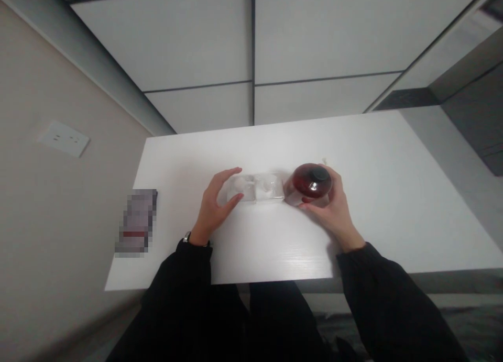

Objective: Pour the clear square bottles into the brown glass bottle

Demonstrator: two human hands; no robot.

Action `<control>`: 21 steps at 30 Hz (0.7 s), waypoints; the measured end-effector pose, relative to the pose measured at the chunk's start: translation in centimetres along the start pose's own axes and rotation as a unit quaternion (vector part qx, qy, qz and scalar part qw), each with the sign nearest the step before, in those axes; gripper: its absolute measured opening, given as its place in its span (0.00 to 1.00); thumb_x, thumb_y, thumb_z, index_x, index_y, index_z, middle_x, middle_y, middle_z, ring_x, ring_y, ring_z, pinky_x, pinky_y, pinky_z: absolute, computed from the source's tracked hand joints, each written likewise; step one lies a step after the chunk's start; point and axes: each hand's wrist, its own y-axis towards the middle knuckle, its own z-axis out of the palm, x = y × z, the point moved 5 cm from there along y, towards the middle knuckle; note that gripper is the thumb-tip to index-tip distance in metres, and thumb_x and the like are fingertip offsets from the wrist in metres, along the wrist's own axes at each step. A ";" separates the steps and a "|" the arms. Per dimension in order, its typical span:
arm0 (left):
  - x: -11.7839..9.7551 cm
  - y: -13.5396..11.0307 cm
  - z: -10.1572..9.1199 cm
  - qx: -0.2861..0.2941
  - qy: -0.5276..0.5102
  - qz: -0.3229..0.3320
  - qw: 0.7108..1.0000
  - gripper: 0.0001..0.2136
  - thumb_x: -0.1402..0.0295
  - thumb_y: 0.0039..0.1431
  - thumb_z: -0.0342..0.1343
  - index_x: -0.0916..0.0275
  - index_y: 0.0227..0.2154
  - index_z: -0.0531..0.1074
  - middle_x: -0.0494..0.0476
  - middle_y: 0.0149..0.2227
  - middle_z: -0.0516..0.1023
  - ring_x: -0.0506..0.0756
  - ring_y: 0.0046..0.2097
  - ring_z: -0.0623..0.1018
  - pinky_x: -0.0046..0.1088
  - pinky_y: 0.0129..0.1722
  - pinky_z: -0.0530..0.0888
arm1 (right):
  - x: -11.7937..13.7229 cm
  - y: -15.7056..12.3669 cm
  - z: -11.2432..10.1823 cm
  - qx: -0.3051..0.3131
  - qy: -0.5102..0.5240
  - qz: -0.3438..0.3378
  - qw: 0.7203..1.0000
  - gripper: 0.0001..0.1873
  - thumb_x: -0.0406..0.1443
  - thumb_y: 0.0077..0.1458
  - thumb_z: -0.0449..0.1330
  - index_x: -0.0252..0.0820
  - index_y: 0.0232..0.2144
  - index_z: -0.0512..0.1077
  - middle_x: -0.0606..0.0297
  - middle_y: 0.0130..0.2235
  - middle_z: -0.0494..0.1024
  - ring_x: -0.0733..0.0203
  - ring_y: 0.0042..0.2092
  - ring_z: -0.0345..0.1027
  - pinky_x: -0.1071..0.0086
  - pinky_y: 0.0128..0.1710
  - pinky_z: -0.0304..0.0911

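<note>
A clear plastic box (269,188) with two compartments lies on the white table; whitish contents show inside, too blurred to name. My left hand (217,200) grips its left end, thumb along the near side and fingers along the far side. Touching or very close to the box's right end is a dark red, see-through rounded bottle (307,179) with a black cap. My right hand (333,205) is wrapped around the bottle from the right, thumb in front and fingers behind. The bottle's lower part is partly hidden by that hand.
The white table (393,194) meets a panelled white cabinet front (314,37) at its far side. On its left edge lies a pixelated flat object (135,220). A small pale bit (324,161) lies behind the bottle. A socket plate (65,138) is on the left wall.
</note>
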 end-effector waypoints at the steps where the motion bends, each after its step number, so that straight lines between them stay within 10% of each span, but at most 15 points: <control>1: -0.3 0.2 -0.1 -0.009 0.012 0.010 1.000 0.23 0.53 0.72 0.59 0.52 0.65 0.69 0.59 0.61 0.80 0.60 0.64 0.78 0.49 0.68 0.73 | 0.0 0.1 0.0 0.003 -0.004 -0.004 1.000 0.54 0.60 0.50 0.73 0.54 0.71 0.57 0.50 0.68 0.69 0.37 0.69 0.65 0.33 0.69 0.59; 11: -4.6 3.1 -3.5 -0.089 0.015 0.018 0.996 0.25 0.62 0.64 0.65 0.56 0.63 0.72 0.56 0.50 0.85 0.57 0.54 0.83 0.42 0.61 0.78 | -0.7 0.8 0.9 0.006 0.047 -0.020 0.999 0.50 0.49 0.51 0.74 0.51 0.69 0.57 0.47 0.67 0.69 0.37 0.65 0.69 0.35 0.67 0.62; 21: -6.1 5.0 -5.1 -0.039 0.028 -0.032 0.998 0.16 0.62 0.59 0.66 0.60 0.49 0.81 0.60 0.54 0.85 0.60 0.55 0.84 0.46 0.64 0.77 | -1.3 1.4 1.8 0.014 0.080 0.026 0.996 0.49 0.50 0.50 0.72 0.46 0.68 0.58 0.46 0.62 0.75 0.38 0.63 0.71 0.37 0.65 0.63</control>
